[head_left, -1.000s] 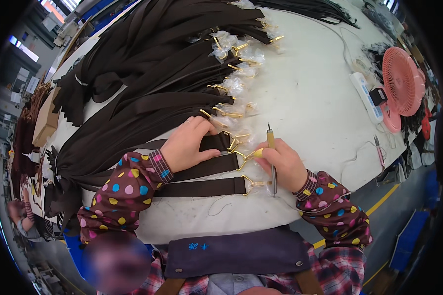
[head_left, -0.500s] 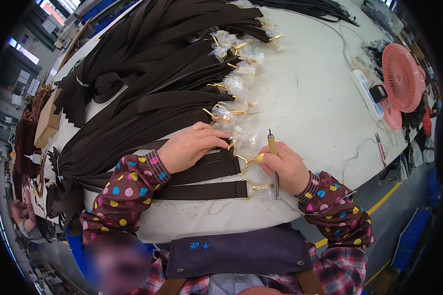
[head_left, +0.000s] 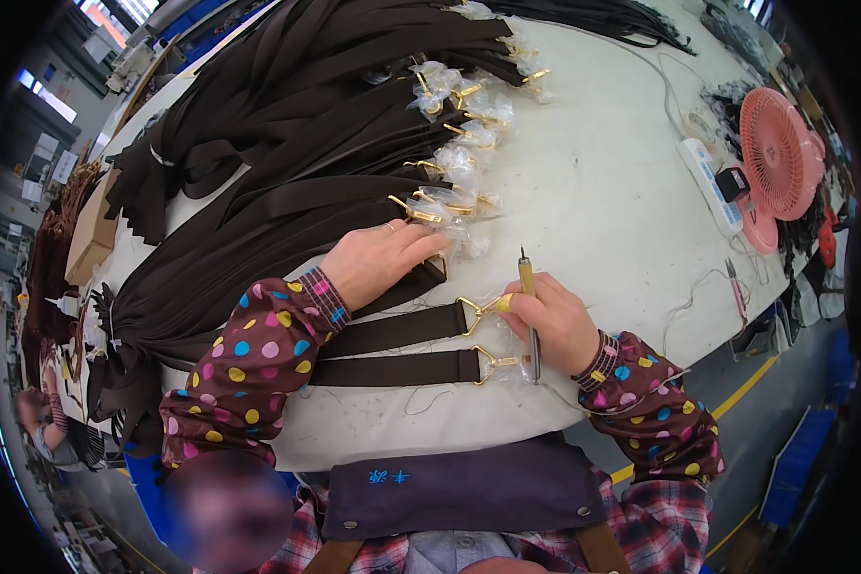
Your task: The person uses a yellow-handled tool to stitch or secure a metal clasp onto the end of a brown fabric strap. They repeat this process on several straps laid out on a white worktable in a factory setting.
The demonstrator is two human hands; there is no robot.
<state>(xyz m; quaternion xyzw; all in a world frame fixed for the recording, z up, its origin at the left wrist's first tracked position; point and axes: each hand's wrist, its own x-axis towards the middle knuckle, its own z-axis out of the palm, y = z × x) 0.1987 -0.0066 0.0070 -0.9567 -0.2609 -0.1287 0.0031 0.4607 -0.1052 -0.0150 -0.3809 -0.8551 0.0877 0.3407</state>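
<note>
My left hand [head_left: 373, 263] lies over a bundle of dark brown straps [head_left: 258, 230], its fingers stretched toward the plastic-wrapped gold clasps [head_left: 440, 212] at their ends. What its fingertips touch underneath is partly hidden. My right hand [head_left: 557, 323] is closed around a slim pen-shaped tool [head_left: 528, 277] with a yellow grip and a thin dark tip pointing away from me. Beside that hand, two separate straps [head_left: 397, 369] lie side by side, ending in gold triangular rings [head_left: 468, 317]. Clear plastic covers the clasp [head_left: 509, 362] of the nearer one, just under the tool.
More straps are heaped at the far left of the white table [head_left: 593, 172]. A pink fan [head_left: 777, 153] and a white power strip [head_left: 711, 187] stand on the right, near small pink-handled snips [head_left: 737, 287]. A cardboard box [head_left: 93, 234] sits left; another person [head_left: 53, 421] is beyond.
My left hand has moved slightly away from me, and a strap end beneath it has shifted the same way, widening the gap to the two near straps. My right hand barely moves.
</note>
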